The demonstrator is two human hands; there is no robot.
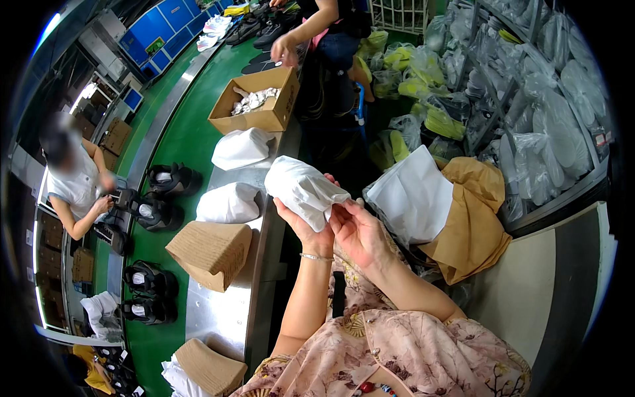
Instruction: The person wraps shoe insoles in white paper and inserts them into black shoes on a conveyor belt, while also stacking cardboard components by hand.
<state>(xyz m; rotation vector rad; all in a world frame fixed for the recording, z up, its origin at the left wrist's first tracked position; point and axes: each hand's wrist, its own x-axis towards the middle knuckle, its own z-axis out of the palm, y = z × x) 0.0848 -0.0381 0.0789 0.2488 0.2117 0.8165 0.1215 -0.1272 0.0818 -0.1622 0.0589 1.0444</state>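
Observation:
A rounded bundle of crumpled white paper (301,188) rests in my hands in front of my body. My left hand (305,231) cups it from beneath, with some fingertips showing past its far side. At its near end, my right hand (360,231) grips the gathered paper between thumb and fingers. What the paper wraps, if anything, is hidden. Two similar white paper bundles (243,149) (228,202) lie on the metal ledge (221,311) to the left. Beside them sits a brown corrugated cardboard piece (208,255), folded over.
Black shoes (153,213) stand on the green conveyor (173,255). A cardboard box (254,116) holds crumpled white pieces. White paper sheets (413,195) and brown paper (473,218) lie at my right, before a rack of bagged soles (529,112). Two co-workers (73,175) (324,30) work nearby.

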